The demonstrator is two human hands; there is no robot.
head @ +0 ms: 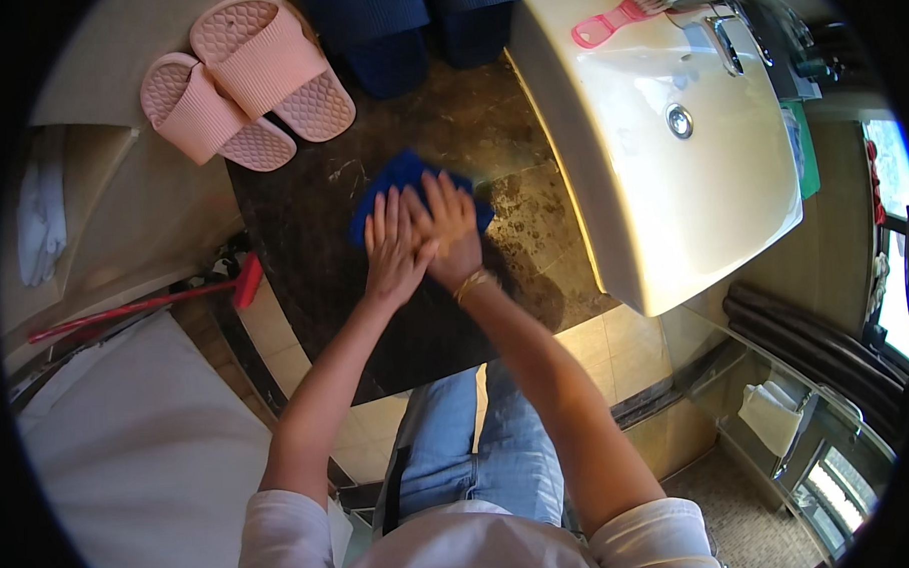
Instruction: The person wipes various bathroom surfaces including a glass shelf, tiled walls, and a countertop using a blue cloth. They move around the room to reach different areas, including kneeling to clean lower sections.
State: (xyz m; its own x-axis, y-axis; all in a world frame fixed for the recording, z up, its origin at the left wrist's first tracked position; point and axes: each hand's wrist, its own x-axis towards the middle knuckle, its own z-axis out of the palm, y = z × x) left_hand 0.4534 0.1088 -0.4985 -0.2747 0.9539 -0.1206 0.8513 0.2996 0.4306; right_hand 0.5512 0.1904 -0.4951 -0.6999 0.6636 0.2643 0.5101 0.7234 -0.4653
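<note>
My left hand (397, 248) and my right hand (450, 228) lie side by side on a folded blue cloth (409, 169). Both hold it flat against a dark marbled stone countertop (303, 244), fingers stretched forward. The left thumb touches the right hand near its base. A gold-coloured bracelet (471, 282) circles my right wrist. The palms hide the middle of the cloth. To the right of it, a patch of wet drops (531, 214) shines on the stone.
A white washbasin (721, 192) with a chrome tap (724, 45) borders the counter; a pink-handled brush (614, 23) rests on its rim. Pink slippers (267, 65) and dark blue slippers (386, 57) stand at the back. Left of the counter is a red-handled tool (147, 301).
</note>
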